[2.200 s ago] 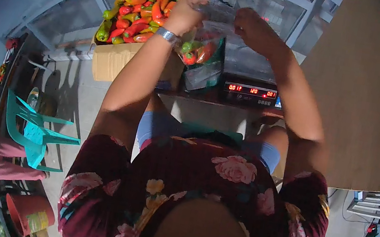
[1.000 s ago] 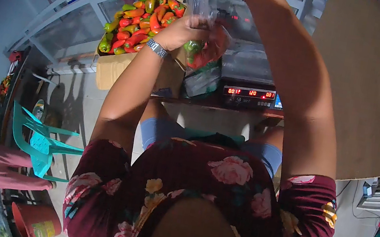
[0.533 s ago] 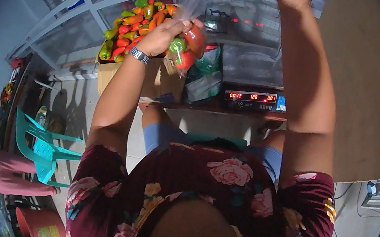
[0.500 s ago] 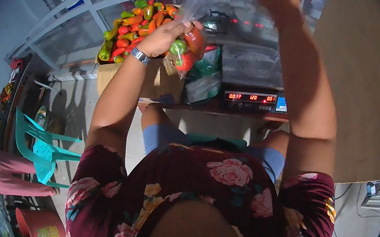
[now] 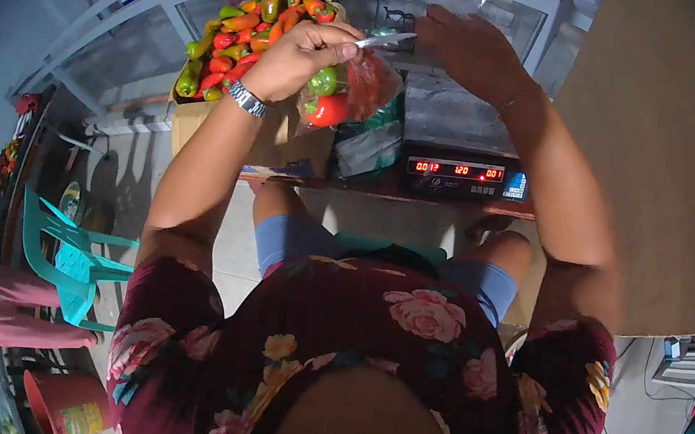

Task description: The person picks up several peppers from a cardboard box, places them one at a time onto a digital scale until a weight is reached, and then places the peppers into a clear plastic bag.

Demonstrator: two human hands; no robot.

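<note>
A clear plastic bag [image 5: 326, 109] holds a few peppers, green and red, and hangs beside the box of peppers. My left hand [image 5: 302, 58] pinches its gathered neck between thumb and fingers. The neck is stretched and twisted toward my right hand [image 5: 471, 54], which is in shadow with its fingers closed around the bag's upper end. Loose clear film fans out beyond that hand. Under my right hand stands a digital weighing scale [image 5: 456, 173] with red lit figures and a metal pan.
A cardboard box [image 5: 281, 146] full of red, orange and green peppers [image 5: 244, 39] stands at left. Next to it lies a green plastic bundle [image 5: 369, 142]. A large brown board [image 5: 668, 170] rises on the right. Left are a teal chair [image 5: 73, 263] and a person in pink trousers [image 5: 10, 308].
My right hand has come down and nearer to the left hand, no longer at the picture's top edge. The bag's neck, upright before, now runs sideways between both hands.
</note>
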